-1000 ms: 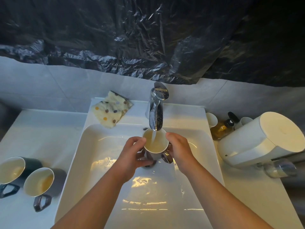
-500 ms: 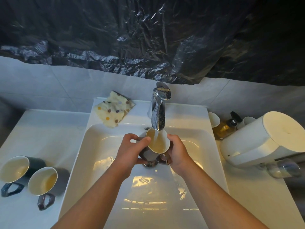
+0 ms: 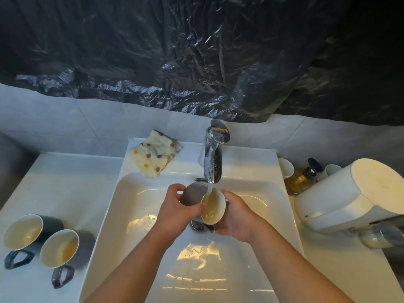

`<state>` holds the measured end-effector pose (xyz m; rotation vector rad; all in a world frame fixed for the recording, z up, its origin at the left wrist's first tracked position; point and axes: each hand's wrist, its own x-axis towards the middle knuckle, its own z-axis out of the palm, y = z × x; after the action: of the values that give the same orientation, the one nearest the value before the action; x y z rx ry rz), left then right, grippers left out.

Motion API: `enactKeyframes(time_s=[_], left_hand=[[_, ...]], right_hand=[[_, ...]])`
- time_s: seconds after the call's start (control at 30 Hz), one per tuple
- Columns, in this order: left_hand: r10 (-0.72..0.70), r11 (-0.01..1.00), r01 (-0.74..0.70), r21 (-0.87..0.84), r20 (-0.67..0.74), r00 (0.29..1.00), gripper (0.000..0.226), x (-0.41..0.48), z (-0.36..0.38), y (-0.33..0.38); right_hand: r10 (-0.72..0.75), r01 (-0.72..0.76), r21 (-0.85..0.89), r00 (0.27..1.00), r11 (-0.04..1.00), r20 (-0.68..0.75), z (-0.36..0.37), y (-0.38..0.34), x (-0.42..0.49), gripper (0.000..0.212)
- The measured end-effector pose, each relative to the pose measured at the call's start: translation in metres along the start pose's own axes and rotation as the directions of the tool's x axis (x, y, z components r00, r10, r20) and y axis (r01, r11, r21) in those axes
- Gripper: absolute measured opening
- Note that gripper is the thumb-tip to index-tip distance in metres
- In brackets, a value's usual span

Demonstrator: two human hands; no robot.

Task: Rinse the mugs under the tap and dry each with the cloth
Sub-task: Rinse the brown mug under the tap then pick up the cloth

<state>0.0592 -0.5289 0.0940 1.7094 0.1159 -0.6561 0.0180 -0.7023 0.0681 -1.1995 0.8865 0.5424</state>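
Observation:
A grey mug with a cream inside is tilted on its side under the chrome tap, its mouth turned toward me. Water runs from the spout into it. My left hand grips the mug's grey body from the left. My right hand holds its rim and lower side from the right. Two more dark mugs stand on the left counter, handles toward me. The spotted cloth lies crumpled at the basin's back left corner.
The white basin holds a wet floor and a chrome drain just below the mug. On the right counter sit a large white appliance, an amber pump bottle and small white cups. Black plastic sheeting covers the wall above.
Both hands have tipped the mug from nearly upright to lying on its side, mouth toward me, while water keeps running into it.

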Motion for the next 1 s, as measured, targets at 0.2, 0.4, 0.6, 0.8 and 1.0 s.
enactKeyframes(time_s=[0.2, 0.4, 0.6, 0.8, 1.0], left_hand=[[0.060, 0.993, -0.065, 0.094, 0.061, 0.996, 0.065, 0.002, 0.000, -0.010], [-0.006, 0.999, 0.010, -0.050, 0.074, 0.997, 0.046, 0.011, 0.001, -0.020], [0.065, 0.998, -0.065, 0.001, 0.101, 0.993, 0.080, 0.010, 0.002, -0.025], [0.248, 0.925, -0.294, 0.241, 0.203, 0.947, 0.086, -0.002, 0.006, -0.024], [0.230, 0.936, -0.292, 0.197, 0.284, 0.931, 0.094, -0.005, 0.009, -0.026]], right_hand=[[0.070, -0.073, -0.053, 0.996, 0.996, -0.052, 0.001, -0.001, 0.001, 0.060], [0.039, -0.050, -0.120, 0.995, 0.992, -0.092, 0.001, -0.001, 0.004, 0.076], [0.171, -0.179, -0.171, 0.983, 0.969, -0.063, 0.000, -0.004, -0.002, 0.101], [0.138, -0.140, 0.133, 0.990, 0.981, 0.021, -0.006, 0.000, -0.009, 0.072], [-0.042, 0.053, 0.330, 0.998, 0.942, -0.039, 0.005, 0.000, -0.005, 0.051]])
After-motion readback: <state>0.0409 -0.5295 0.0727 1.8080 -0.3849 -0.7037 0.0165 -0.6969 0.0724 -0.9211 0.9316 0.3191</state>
